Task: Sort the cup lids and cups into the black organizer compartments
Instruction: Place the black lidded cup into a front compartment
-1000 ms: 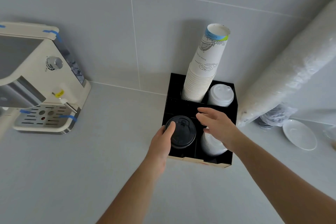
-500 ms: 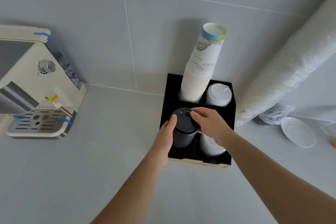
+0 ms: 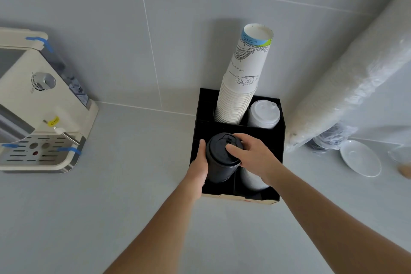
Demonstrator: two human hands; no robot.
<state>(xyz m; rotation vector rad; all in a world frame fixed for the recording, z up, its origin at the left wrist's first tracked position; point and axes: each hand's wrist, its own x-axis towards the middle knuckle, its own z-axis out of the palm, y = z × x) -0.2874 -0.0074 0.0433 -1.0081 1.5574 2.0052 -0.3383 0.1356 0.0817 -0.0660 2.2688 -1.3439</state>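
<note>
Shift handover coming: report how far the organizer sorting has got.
Done: paper cups and white lids fill the rear compartments of the organizer. In hand: left hand and right hand grip the black lids at the front-left compartment. Left: seating them.

A stack of black lids [image 3: 219, 158] is held between both hands above the front left compartment of the black organizer [image 3: 279, 140], which stands at the back edge of the grey counter [image 3: 124, 184], against the tiled wall. The left hand [image 3: 198, 168] is pressed to the stack's left side; the right hand [image 3: 251, 158] is curled over its top. A tall stack of paper cups [image 3: 242, 82] and a stack of white lids [image 3: 263, 113] are seen in the rear compartments. A coffee machine [image 3: 42, 104] is seen at the left edge, a saucer [image 3: 360, 158] at the right.
</note>
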